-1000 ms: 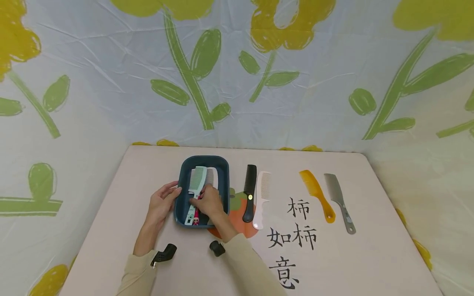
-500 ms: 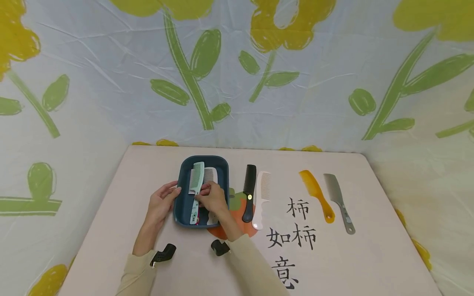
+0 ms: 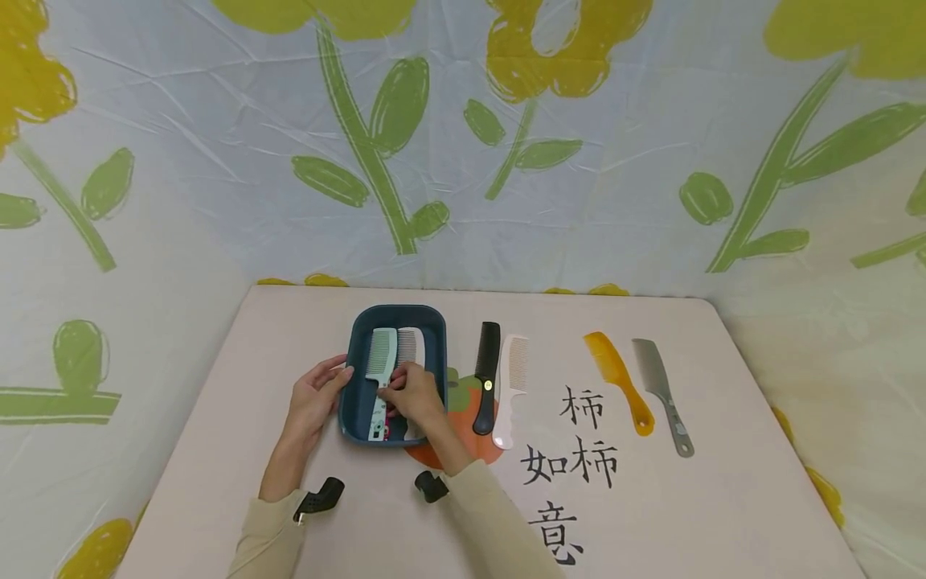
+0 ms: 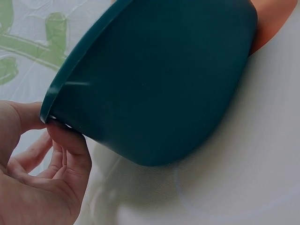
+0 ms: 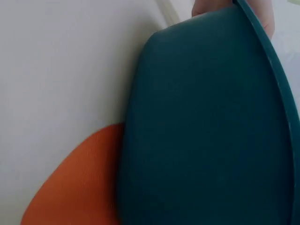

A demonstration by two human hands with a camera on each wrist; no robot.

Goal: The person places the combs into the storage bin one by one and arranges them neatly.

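Observation:
A dark blue plastic tray (image 3: 438,342) with raised sides holds several combs. My left hand (image 3: 316,398) grips the tray's left rim; in the left wrist view its thumb and fingers pinch the tray wall (image 4: 145,93). Inside the tray, my right hand (image 3: 417,394) pinches the handle of a mint-green comb (image 3: 380,354), whose teeth point left. Just to the right lies a whitish comb (image 3: 412,346), partly hidden by the right hand. A bit of a pink-red patterned handle shows beside the mint comb's lower end. The right wrist view is mostly filled by the tray's outer wall (image 5: 206,122).
Right of the tray lie a black comb (image 3: 488,362) and a pale pink comb (image 3: 508,402). Farther right are an orange-yellow comb (image 3: 620,384) and a grey comb (image 3: 661,386). The table (image 3: 731,498) bears a printed persimmon and black characters; a flowered cloth (image 3: 615,209) hangs behind.
The mint comb, slanted a second ago, rose upward and straightened, then came back down beside the whitish comb in my right hand. My left hand stays on the rim.

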